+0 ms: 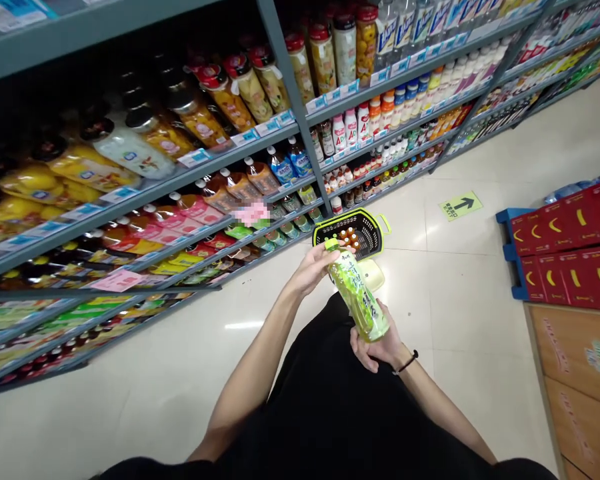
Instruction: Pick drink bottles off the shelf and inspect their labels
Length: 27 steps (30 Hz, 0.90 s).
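A green-labelled plastic drink bottle with a lime-green cap is held tilted in front of my body, its cap end up and to the left. My left hand grips it near the cap and neck. Around its base, my right hand supports the lower end, with the fingers partly behind the bottle. Just beyond the bottle, a black shopping basket with a lime-green rim stands on the floor. Several small bottles with orange-brown caps sit inside the basket.
Long shelves of bottled drinks and jars run along the left and far side. To the right, red cartons are stacked on a blue pallet, with brown cardboard boxes nearer me. A green arrow sign marks the tiled floor.
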Each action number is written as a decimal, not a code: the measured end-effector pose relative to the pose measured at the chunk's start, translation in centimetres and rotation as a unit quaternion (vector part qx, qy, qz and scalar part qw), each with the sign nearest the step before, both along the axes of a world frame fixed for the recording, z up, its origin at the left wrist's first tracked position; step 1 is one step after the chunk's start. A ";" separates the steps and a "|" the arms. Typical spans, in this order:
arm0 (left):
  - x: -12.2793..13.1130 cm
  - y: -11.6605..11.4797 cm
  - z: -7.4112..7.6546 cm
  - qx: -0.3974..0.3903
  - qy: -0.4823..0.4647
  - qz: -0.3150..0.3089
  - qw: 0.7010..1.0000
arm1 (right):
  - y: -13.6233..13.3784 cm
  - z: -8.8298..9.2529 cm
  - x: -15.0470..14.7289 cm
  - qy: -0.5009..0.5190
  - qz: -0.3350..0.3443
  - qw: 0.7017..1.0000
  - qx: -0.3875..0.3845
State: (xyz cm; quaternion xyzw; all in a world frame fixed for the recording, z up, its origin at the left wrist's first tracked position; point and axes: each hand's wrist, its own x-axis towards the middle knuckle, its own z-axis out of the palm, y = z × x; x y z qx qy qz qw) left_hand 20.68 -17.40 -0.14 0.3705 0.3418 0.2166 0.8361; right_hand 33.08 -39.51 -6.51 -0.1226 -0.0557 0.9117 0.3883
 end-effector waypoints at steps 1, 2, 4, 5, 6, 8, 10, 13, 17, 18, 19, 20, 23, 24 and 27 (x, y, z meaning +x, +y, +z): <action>0.2 0.7 -1.3 -0.026 0.011 0.017 0.999 | 0.6 0.2 0.4 -0.007 -0.013 1.000 0.001; 0.4 1.5 -2.5 -0.051 0.022 0.035 0.998 | 1.3 0.3 0.7 -0.008 -0.030 1.000 0.001; 0.9 2.9 -4.7 -0.089 0.040 0.059 0.994 | 2.9 0.4 1.5 -0.002 -0.075 0.997 -0.014; 1.1 3.6 -5.6 -0.099 0.046 0.062 0.992 | 3.7 0.3 1.8 -0.004 -0.094 0.995 -0.031; 1.3 4.4 -6.4 -0.106 0.047 0.058 0.992 | 4.6 0.0 2.3 -0.015 -0.106 0.993 -0.054; 1.5 6.1 -7.7 -0.114 0.031 0.037 0.992 | 6.3 -0.6 3.4 -0.061 -0.102 0.987 -0.104; 1.2 8.1 -8.8 -0.112 0.017 0.011 0.994 | 7.9 -1.6 4.9 -0.132 -0.044 0.979 -0.152; 0.3 11.4 -10.7 -0.049 0.088 -0.070 0.992 | 10.2 -3.7 7.4 -0.235 0.021 0.943 -0.235; -0.7 15.3 -13.5 0.040 0.189 -0.207 0.959 | 13.2 -8.0 9.5 -0.311 -0.082 0.892 -0.317; -0.6 15.9 -14.1 0.053 0.198 -0.231 0.951 | 13.9 -9.4 9.7 -0.326 -0.109 0.876 -0.339; -0.4 16.3 -14.7 0.070 0.210 -0.256 0.941 | 14.6 -10.9 9.8 -0.339 -0.131 0.858 -0.362; 0.0 16.5 -15.3 0.089 0.226 -0.279 0.929 | 15.3 -12.4 9.9 -0.349 -0.147 0.841 -0.387; 2.6 16.3 -18.0 0.139 0.278 -0.344 0.886 | 17.1 -17.0 10.3 -0.361 -0.198 0.793 -0.449; 3.8 16.1 -19.3 0.148 0.296 -0.362 0.872 | 17.5 -18.5 10.5 -0.360 -0.223 0.779 -0.462; 7.9 15.9 -24.8 0.165 0.365 -0.388 0.830 | 17.6 -22.5 11.5 -0.363 -0.305 0.734 -0.487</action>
